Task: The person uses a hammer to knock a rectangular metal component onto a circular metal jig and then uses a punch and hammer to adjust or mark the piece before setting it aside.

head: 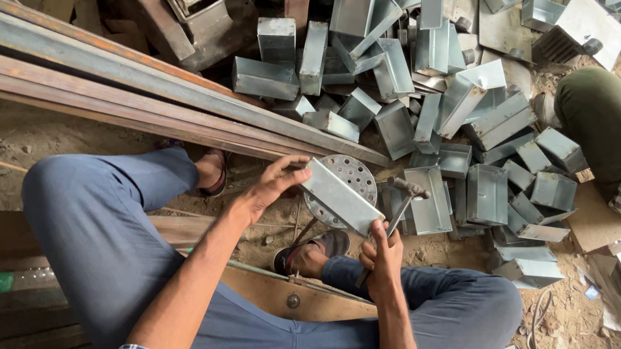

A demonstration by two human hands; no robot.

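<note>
Two hands at work over a perforated round plate [356,175] on the floor: left hand [269,186], fingers clamped on a folded metal piece [340,197]; right hand [380,256], fingers wrapped round a hammer [403,202]. Likely mid-shaping; next blow needing a steady hold and aim.

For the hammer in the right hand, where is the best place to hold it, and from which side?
Grip the hammer low on its thin handle, from the near end, as the right hand does. The head points away, toward the folded metal piece, so the far end should stay free.
</note>
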